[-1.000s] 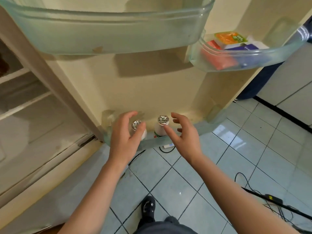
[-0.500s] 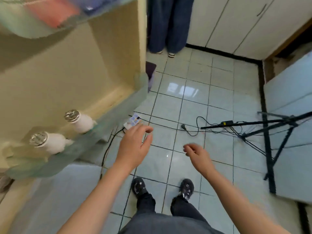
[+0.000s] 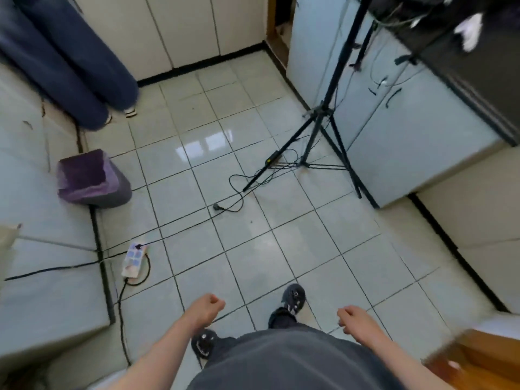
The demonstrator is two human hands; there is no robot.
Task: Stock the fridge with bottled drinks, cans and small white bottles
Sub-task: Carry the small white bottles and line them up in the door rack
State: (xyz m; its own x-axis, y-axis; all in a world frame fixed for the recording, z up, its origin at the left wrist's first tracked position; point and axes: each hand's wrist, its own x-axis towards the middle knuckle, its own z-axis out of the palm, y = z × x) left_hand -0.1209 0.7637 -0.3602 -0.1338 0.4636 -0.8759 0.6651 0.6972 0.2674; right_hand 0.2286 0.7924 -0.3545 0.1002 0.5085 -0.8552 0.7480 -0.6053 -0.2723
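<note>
White bottles, cans and bottled drinks are all out of view, as is the fridge, so no stock is in hand. The left hand (image 3: 206, 306) and right hand (image 3: 353, 319) hang with fingers loosely curled and hold nothing, both to the right of the power strip (image 3: 134, 258) and nearer the wearer. A black cable (image 3: 121, 319) runs from the power strip toward the wearer, passing near the left shoe (image 3: 204, 343). A step to the left could snag it and drag the strip. Beyond the power strip and to its right, a loose plug lead (image 3: 233, 205) trails toward a tripod (image 3: 320, 128), well apart. A foot hooking either could topple the stand. The purple bin (image 3: 92, 178) stands beyond the power strip. With both hands loaded, these floor hazards would probably be harder to watch.
</note>
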